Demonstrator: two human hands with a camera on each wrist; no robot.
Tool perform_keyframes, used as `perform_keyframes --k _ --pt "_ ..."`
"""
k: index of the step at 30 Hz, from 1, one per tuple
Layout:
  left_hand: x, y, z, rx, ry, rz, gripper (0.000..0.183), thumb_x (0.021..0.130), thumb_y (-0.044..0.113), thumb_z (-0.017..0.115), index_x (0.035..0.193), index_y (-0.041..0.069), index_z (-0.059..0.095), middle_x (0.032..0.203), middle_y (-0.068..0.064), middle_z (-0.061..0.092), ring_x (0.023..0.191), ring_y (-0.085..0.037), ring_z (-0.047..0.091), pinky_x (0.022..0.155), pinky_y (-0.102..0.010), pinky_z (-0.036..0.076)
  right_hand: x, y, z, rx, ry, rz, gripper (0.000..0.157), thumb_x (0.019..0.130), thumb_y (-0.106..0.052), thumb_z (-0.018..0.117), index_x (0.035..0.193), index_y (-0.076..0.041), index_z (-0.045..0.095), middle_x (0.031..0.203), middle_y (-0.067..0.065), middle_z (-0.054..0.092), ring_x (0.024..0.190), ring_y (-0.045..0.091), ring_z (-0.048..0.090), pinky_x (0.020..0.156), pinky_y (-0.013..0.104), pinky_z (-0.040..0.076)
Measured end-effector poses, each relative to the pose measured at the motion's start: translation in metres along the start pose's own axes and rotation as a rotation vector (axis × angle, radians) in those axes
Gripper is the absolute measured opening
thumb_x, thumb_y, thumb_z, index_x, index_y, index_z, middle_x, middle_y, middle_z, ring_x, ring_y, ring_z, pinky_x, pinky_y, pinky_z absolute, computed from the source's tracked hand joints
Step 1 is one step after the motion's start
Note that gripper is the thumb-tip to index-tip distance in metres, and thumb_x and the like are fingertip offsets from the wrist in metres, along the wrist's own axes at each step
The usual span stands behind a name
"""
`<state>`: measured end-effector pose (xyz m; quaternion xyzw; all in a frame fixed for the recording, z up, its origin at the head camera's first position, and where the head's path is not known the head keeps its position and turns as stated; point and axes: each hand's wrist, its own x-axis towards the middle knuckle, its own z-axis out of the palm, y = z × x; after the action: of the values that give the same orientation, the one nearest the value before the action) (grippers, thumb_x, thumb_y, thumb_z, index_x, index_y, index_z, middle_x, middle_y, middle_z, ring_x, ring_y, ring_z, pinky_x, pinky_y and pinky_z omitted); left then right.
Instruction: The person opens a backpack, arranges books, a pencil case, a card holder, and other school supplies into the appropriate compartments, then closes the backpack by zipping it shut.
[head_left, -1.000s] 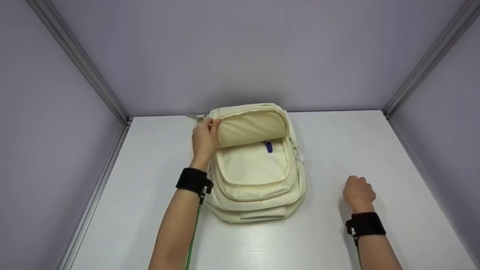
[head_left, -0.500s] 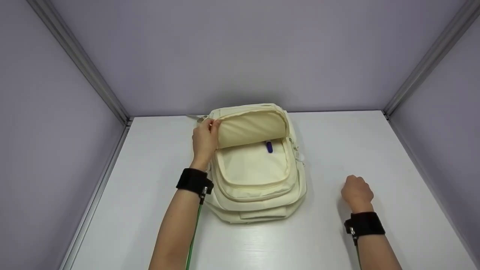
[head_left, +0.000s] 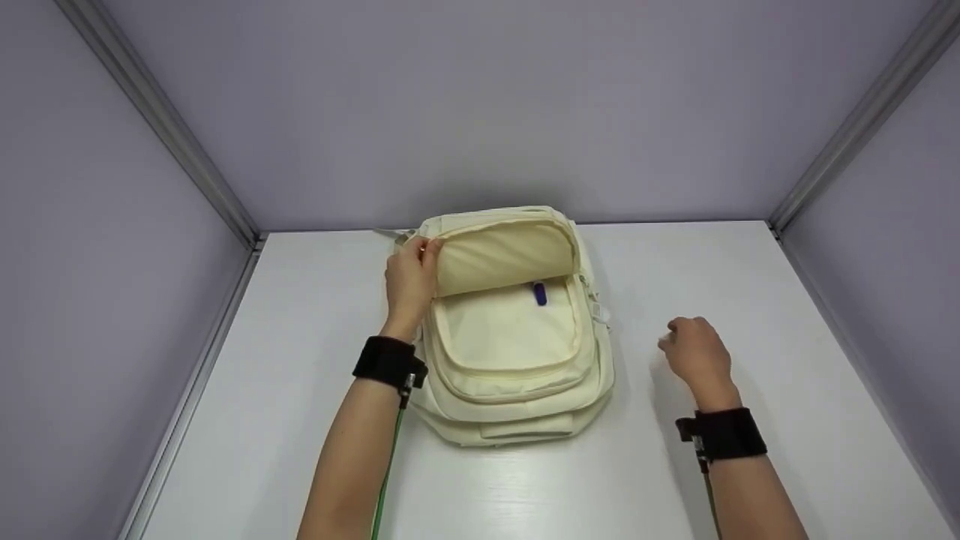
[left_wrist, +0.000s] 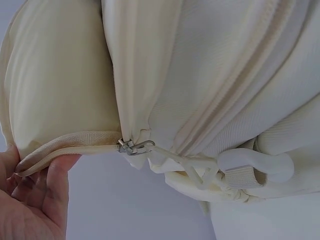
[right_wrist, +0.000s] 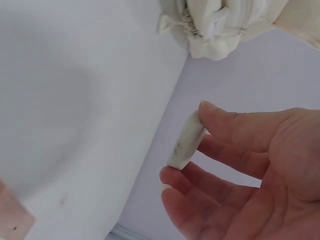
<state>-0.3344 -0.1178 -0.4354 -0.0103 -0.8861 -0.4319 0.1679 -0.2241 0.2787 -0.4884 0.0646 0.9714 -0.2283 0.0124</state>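
A cream backpack (head_left: 510,394) rests on the white table, its front pocket unzipped. My left hand (head_left: 411,283) pinches the left edge of the pocket flap (head_left: 506,259) and holds it raised. In the left wrist view, thumb and fingers grip the flap's zipper tape (left_wrist: 80,142), beside a metal zipper pull (left_wrist: 135,146). Just below the raised flap, a small dark purple item (head_left: 540,293) shows in the pocket. To the right of the backpack, my right hand (head_left: 697,356) is over the table. It holds a small whitish eraser (right_wrist: 187,142) with dark smudges between thumb and fingertips.
The white table (head_left: 300,360) meets grey-lilac panels (head_left: 480,112) at the back and both sides. A pale strap loop with a plastic ring (left_wrist: 257,165) hangs at the backpack's side. Each wrist wears a black band (head_left: 727,433) with a cable.
My right hand has moved forward and slightly left, and its fingertips now reach out more toward the backpack. The left hand keeps the flap raised in the same place.
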Motion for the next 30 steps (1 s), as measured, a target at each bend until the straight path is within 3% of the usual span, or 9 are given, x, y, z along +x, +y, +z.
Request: perform_keyframes --k 10,13,19,30 --pt "-0.001 0.001 0.0 0.0 0.007 -0.005 0.035 0.1 0.038 0.056 0.091 0.006 0.068 0.067 -0.003 0.056 0.059 -0.019 0.05 0.056 -0.033 0.037 0.006 -0.07 -0.008 0.128 0.202 -0.314 0.03 0.086 -0.006 0.076 0.11 0.009 0.067 0.105 0.025 0.06 0.1 0.041 0.059 0.083 0.053 0.048" --pt "-0.001 0.001 0.001 -0.007 0.004 -0.008 0.036 0.1 0.038 0.055 0.092 0.006 0.068 0.068 -0.003 0.056 0.058 -0.018 0.049 0.055 -0.033 0.037 0.006 -0.088 -0.005 0.165 0.232 -0.422 0.028 0.084 -0.006 0.078 0.107 0.006 0.069 0.106 0.021 0.061 0.098 0.037 0.06 0.081 0.05 0.049" --pt "-0.002 0.001 0.003 -0.014 0.007 -0.014 0.037 0.1 0.039 0.056 0.093 0.006 0.069 0.068 -0.003 0.057 0.058 -0.018 0.049 0.055 -0.032 0.037 0.009 -0.117 0.006 0.127 0.254 -0.625 0.028 0.081 -0.005 0.081 0.105 0.003 0.07 0.105 0.015 0.062 0.097 0.033 0.06 0.08 0.045 0.05" --pt "0.0 0.0 0.004 0.003 0.009 -0.019 0.036 0.099 0.039 0.056 0.095 0.006 0.07 0.069 -0.004 0.059 0.059 -0.019 0.051 0.057 -0.034 0.039 0.014 -0.149 0.029 0.016 0.211 -0.744 0.024 0.078 -0.004 0.083 0.099 -0.001 0.072 0.102 0.015 0.062 0.093 0.032 0.062 0.078 0.044 0.051"
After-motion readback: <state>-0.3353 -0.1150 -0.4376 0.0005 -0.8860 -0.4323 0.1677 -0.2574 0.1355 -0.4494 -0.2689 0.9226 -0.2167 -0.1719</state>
